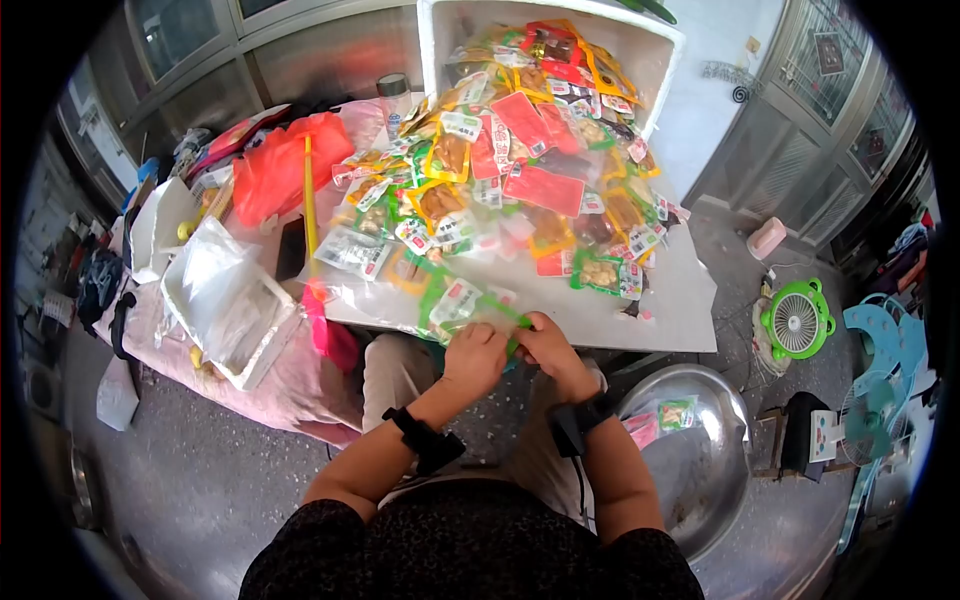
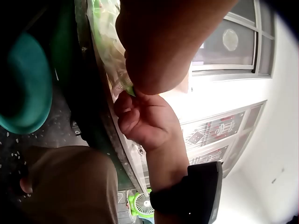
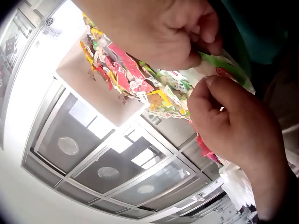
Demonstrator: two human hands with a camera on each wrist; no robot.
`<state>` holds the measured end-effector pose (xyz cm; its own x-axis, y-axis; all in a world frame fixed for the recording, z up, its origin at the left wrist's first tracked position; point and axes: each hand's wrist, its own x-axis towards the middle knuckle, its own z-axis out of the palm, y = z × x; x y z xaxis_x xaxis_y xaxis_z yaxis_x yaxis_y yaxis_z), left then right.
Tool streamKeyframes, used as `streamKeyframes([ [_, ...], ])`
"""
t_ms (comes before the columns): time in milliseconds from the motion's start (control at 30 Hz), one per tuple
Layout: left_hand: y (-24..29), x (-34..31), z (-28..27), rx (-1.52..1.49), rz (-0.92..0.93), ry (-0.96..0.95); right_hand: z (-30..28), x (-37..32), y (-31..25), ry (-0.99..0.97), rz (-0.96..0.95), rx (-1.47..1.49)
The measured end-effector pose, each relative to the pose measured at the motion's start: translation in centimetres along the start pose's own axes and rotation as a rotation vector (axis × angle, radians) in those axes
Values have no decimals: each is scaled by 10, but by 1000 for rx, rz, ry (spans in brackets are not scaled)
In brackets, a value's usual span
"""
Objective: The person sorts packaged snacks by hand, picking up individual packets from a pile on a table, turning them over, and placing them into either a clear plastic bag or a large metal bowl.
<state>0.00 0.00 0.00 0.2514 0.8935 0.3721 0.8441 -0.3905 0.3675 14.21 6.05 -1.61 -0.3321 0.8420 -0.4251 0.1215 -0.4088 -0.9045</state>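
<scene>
A clear plastic snack packet with green edges lies at the table's front edge, its near edge pinched between both hands. My left hand holds it with bent fingers. Close beside it, my right hand grips the corner on the right with thumb and fingers. The right wrist view shows the packet's green edge between the two hands. In the left wrist view the right hand has curled fingers, and the left hand's fingertips are hidden. Just beyond spreads a heap of snack packets in red, yellow and green.
A white foam box lies tipped at the back with packets spilling onto the white table. At right, a metal basin on the floor holds a few packets. A green fan stands beyond. Another foam box sits at left.
</scene>
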Motion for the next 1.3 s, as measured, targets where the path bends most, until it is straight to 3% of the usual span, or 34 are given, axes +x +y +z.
streamKeyframes([
  [67, 3, -2, 1, -1, 77, 120, -5, 1, 2, 17, -42, -13],
  [167, -5, -2, -1, 29, 218, 287, 9, -1, 1, 46, -45, 462],
  [267, -13, -6, 8, 13, 220, 242, 19, 0, 5, 96, -46, 433],
  [367, -12, -8, 5, -14, 210, 210, 11, -2, 8, 228, -145, 289],
  [467, 0, -16, -7, 19, 160, 186, -9, 33, 37, 594, -636, -242],
  [567, 1, -24, -4, 70, 156, 166, -7, 20, 3, 251, -406, -149],
  [667, -16, -28, 5, 118, 233, 190, -12, 34, 6, 210, -410, -197],
  [767, -24, -24, -17, 17, 241, 191, -7, 12, -20, 112, -271, 84],
  [867, -30, -14, -44, -390, 146, 307, -8, -4, -49, -95, -199, 325],
  [967, -27, 7, -96, -555, -41, 226, -5, -27, -90, -134, -290, 273],
  [1067, -35, 33, -124, -764, -190, 120, -3, -61, -127, -128, -413, 187],
  [1167, -29, 48, -136, -1055, -161, 38, -14, -87, -144, -74, -581, -239],
  [1300, -9, 52, -135, -1034, -86, -44, -23, -108, -141, 187, -858, -816],
])
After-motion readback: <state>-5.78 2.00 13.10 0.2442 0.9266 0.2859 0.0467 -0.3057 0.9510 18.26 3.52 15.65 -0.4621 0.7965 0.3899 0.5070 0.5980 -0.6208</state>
